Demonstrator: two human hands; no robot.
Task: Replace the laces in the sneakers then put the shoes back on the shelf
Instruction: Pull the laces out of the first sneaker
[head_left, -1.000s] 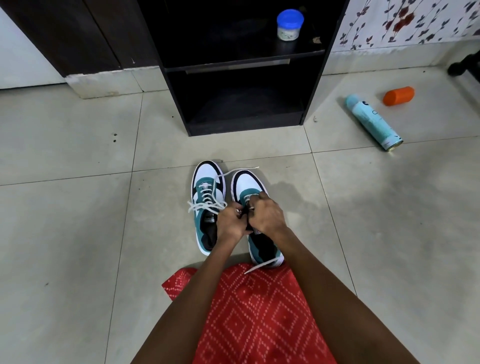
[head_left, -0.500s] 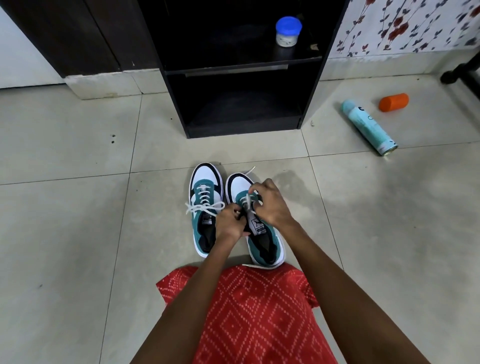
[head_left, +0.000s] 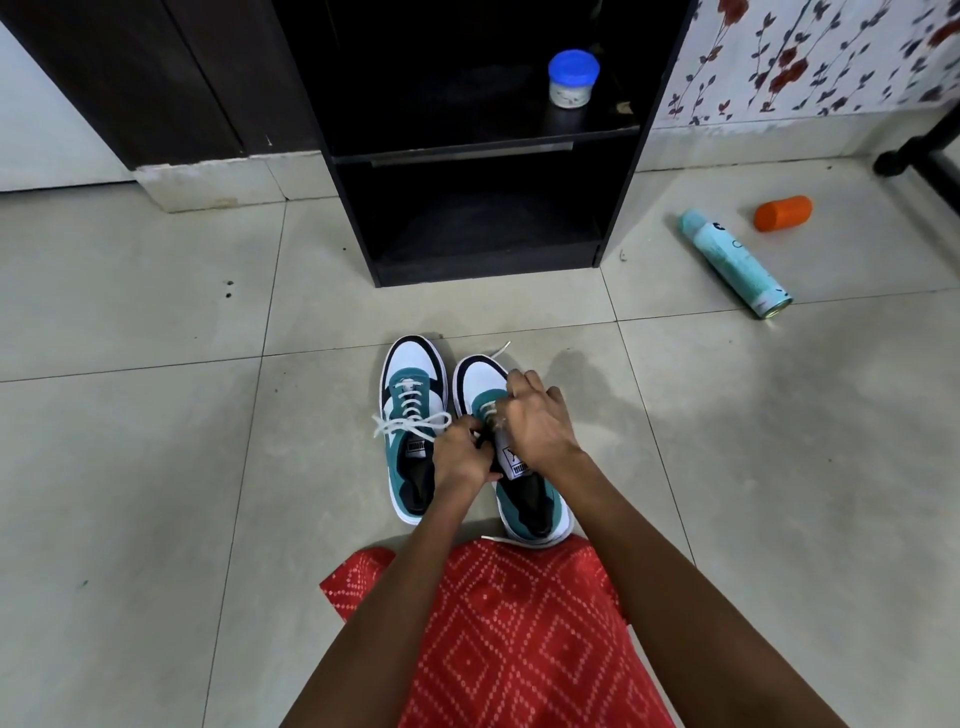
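Relacing the right shoe (head_left: 530, 512) looked the step in hand, at 6 o'clock from the shelf (head_left: 483, 270). The left shoe (head_left: 410, 467) sat tied. The right grip (head_left: 535, 415) pinched the lace (head_left: 500, 351). The left grip (head_left: 462, 452) curled at the eyelets, hold unclear. Next: tighten, knot.

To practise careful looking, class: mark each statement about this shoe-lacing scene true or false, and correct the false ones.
1. The left sneaker is laced and tied in a bow. True.
2. The left hand and right hand pinch at the right sneaker's lace. True.
3. The spray can stands upright on the shelf. False: it lies on its side on the floor.
4. The blue-lidded jar sits on the floor. False: it stands on the shelf's upper board.
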